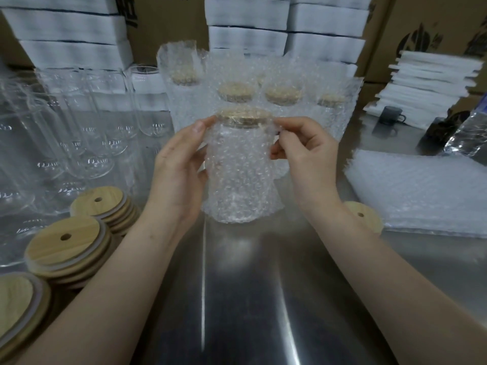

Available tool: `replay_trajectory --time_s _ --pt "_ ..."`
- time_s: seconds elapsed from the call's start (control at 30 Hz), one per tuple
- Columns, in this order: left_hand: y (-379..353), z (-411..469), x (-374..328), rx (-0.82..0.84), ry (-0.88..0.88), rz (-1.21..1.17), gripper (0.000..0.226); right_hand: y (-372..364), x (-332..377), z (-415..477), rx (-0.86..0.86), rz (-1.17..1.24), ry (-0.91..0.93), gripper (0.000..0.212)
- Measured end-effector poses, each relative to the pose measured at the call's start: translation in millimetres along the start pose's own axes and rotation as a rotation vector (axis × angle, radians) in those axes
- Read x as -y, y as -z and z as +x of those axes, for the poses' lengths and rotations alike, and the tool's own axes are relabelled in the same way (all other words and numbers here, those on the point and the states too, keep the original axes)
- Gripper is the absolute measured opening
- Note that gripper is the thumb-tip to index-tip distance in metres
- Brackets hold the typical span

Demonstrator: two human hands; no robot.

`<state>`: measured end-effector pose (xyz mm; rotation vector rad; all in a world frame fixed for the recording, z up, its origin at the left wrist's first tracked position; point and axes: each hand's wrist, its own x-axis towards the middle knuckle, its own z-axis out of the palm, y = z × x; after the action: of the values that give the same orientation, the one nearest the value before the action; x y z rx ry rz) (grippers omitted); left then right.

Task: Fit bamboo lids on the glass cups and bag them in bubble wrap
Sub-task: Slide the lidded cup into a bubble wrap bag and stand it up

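Observation:
A glass cup in a bubble wrap bag (241,172) stands upright at the middle of the steel table (250,299), with a bamboo lid (243,116) on top. My left hand (181,164) holds the bag's left side, thumb up by the lid. My right hand (303,154) pinches the bag's upper right edge beside the lid. Behind it stand several bagged, lidded cups (282,96). Bare glass cups (87,122) fill the left side. Stacks of bamboo lids (68,243) with a centre hole lie at front left.
A pile of flat bubble wrap bags (421,191) lies at right, with one loose bamboo lid (365,214) by my right wrist. White foam sheets (432,83) and cardboard boxes (421,25) line the back. A dark mug (390,115) sits far right.

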<state>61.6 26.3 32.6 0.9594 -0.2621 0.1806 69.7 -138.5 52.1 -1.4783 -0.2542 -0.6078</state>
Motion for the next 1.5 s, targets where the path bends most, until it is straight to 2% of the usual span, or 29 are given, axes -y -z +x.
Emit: replay_trajectory --time_s 0.13,0.3,0.37,0.47,0.57,0.63,0.8,0.9,1.03,1.13,1.2,1.27,1.33,1.43,1.5 --pt "4 1 0 -0.068 -0.001 0.018 0.003 -2 -2 -7 0.014 -0.129 0.062 0.021" --pt "6 5 3 -0.062 -0.014 0.054 0.024 -5 0 -10 0.052 -0.222 0.162 0.023" --pt "4 5 6 -0.031 -0.019 0.078 0.039 -5 2 -10 0.102 -0.206 0.137 0.02" --pt "5 1 9 0.086 0.02 0.178 0.068 -5 3 -10 0.237 -0.138 0.059 0.018" --pt "4 -3 13 0.164 0.028 0.25 0.07 -6 7 -10 0.399 -0.057 0.001 0.03" --pt "1 -3 15 0.111 -0.018 0.316 0.066 -10 8 -10 0.451 -0.03 -0.058 0.037" --pt "-5 -3 18 -0.028 -0.132 0.398 0.059 -22 10 -12 0.416 -0.134 -0.223 0.074" --pt "-6 -2 20 -0.106 -0.187 0.402 0.062 -29 17 -8 0.428 -0.094 -0.282 0.069" --pt "-4 -1 17 -0.174 -0.222 0.419 0.085 -39 22 2 0.485 -0.11 -0.286 0.06" --pt "2 0 11 -0.241 -0.239 0.45 0.099 -54 18 12 0.466 -0.17 -0.279 0.055" --pt "5 0 9 -0.287 -0.247 0.519 0.104 -67 14 17 0.451 -0.223 -0.272 0.061" --pt "8 1 10 -0.335 -0.245 0.629 0.109 -83 9 22 0.429 -0.277 -0.243 0.076" --pt "10 2 13 -0.421 -0.222 0.773 0.109 -100 5 24 0.406 -0.347 -0.183 0.083" --pt "17 6 20 -0.576 -0.14 0.888 0.097 -121 -1 27 0.376 -0.436 -0.082 0.07" --pt "24 7 23 -0.608 -0.109 0.901 0.089 -132 -3 30 0.348 -0.437 -0.062 0.072"
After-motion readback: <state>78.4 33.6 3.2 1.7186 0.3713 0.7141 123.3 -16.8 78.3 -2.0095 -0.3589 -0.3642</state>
